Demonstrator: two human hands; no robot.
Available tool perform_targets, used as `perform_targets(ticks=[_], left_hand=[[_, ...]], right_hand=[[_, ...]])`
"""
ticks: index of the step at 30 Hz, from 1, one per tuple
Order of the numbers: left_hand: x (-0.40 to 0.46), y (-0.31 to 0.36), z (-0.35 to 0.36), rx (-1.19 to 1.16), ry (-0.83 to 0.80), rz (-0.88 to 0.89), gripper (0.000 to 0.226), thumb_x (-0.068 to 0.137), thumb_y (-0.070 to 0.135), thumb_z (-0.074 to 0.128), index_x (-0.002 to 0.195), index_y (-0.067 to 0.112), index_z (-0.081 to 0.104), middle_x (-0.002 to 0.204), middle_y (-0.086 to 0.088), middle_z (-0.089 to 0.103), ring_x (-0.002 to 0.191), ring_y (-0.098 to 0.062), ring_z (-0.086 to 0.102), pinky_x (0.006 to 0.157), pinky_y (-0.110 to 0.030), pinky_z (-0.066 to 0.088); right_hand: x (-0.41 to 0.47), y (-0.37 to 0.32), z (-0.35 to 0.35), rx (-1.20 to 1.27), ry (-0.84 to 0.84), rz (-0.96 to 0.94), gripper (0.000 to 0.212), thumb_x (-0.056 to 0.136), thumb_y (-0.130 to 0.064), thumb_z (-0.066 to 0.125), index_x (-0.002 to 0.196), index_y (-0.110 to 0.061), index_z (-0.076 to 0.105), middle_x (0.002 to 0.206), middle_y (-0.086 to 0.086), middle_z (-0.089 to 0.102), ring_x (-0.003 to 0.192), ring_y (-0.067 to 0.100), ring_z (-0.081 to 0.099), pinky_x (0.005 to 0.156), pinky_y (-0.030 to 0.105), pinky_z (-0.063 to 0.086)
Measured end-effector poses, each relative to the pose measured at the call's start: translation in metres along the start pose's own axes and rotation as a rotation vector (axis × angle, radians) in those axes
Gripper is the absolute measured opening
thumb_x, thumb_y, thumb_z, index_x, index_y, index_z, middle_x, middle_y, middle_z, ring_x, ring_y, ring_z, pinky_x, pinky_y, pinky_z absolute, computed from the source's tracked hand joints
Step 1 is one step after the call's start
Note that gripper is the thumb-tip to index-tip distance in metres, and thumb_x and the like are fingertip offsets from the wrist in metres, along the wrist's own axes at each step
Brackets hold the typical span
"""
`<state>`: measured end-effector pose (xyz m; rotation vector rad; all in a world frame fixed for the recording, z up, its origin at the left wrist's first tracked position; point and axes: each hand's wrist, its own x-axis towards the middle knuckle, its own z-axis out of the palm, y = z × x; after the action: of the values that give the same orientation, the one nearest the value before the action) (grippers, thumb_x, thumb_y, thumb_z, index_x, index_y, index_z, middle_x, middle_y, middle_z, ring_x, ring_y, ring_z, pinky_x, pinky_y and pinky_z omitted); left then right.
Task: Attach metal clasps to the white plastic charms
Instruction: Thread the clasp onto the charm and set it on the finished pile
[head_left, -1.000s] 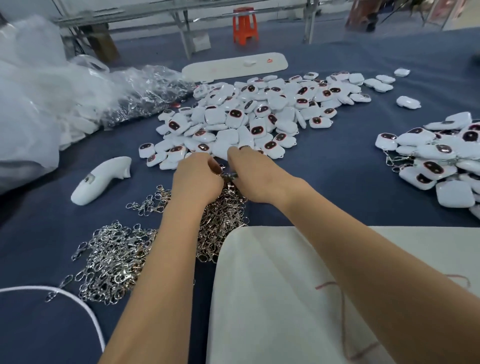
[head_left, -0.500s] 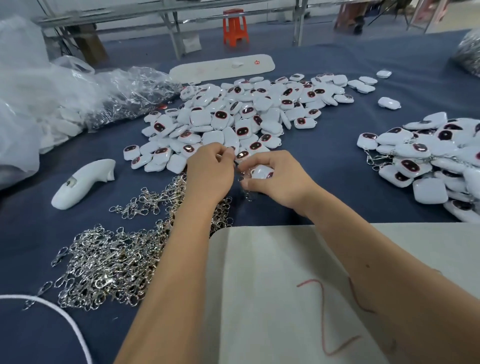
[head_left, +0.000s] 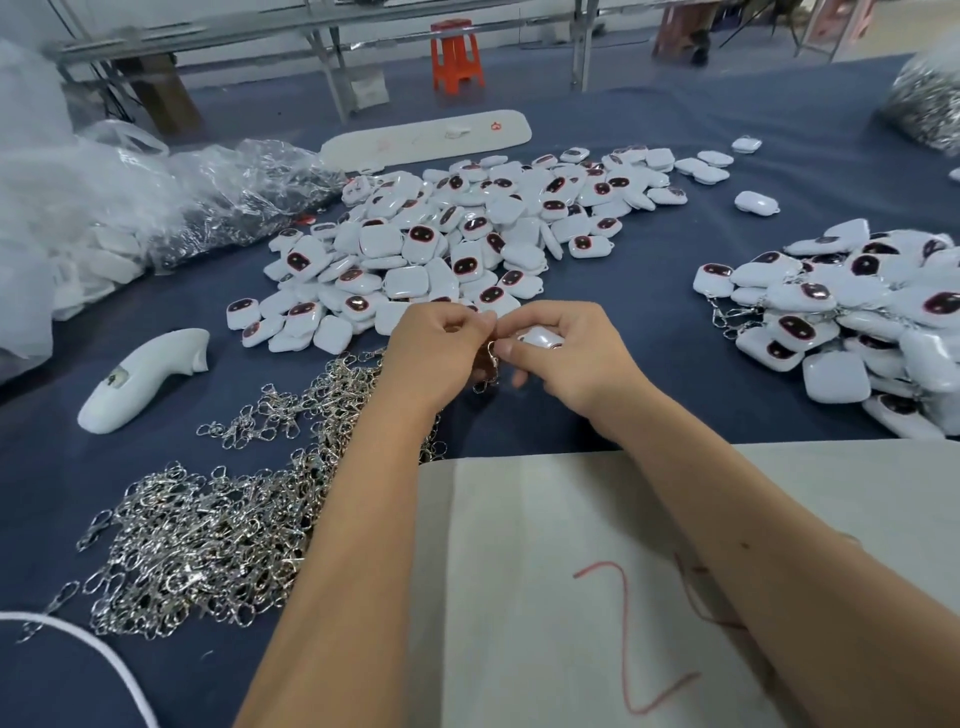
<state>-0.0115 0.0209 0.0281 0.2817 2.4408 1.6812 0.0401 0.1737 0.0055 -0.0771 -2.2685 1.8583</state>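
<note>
Evidently mid-attachment, the left hand (head_left: 441, 338) pinches a metal clasp (head_left: 491, 358) while the right hand (head_left: 561, 345) curls around a white charm (head_left: 540, 339) above the blue table (head_left: 675, 322), so next the clasp likely needs threading through the charm's loop.

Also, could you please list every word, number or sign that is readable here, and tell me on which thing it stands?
No printed word or number is readable.
Red scrawl on the white sheet: a hand-drawn zigzag, perhaps "2" or "Z"; cannot tell.
Small red mark on the long white board: too small to read.
Small label on the white handle: too blurred to read.
Charms: dark faces with red dots, no text.
</note>
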Motion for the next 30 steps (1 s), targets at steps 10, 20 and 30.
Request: perform_targets(ticks=[10,20,30], left_hand=[[-0.003,0.003,0.023,-0.172,0.080,0.030,0.014,0.086,-0.003,0.073,0.083,0.011,0.074,0.063,-0.003,0.070,0.057,-0.009,0.066,0.056,-0.017,0.050],[-0.011,-0.004,0.065,-0.416,0.154,0.088,0.021,0.090,-0.007,0.068,0.084,0.013,0.071,0.066,0.003,0.071,0.060,-0.008,0.067,0.061,-0.021,0.053],[-0.005,-0.011,0.066,-0.375,0.118,0.179,0.022,0.093,-0.005,0.065,0.088,0.015,0.071,0.073,0.002,0.072,0.069,-0.016,0.072,0.068,-0.025,0.057]], right_hand=[[-0.010,0.004,-0.033,-0.118,0.048,0.004,0.012,0.086,-0.013,0.083,0.091,-0.024,0.080,0.071,-0.005,0.073,0.058,0.011,0.063,0.062,0.022,0.054],[-0.027,0.014,-0.063,-0.246,0.040,0.032,0.011,0.088,-0.023,0.081,0.093,-0.033,0.080,0.080,-0.005,0.075,0.068,0.007,0.064,0.067,0.016,0.049],[-0.029,0.023,-0.063,-0.099,0.147,-0.014,0.014,0.087,-0.018,0.082,0.094,-0.030,0.079,0.070,-0.015,0.068,0.062,0.006,0.059,0.060,0.016,0.048]])
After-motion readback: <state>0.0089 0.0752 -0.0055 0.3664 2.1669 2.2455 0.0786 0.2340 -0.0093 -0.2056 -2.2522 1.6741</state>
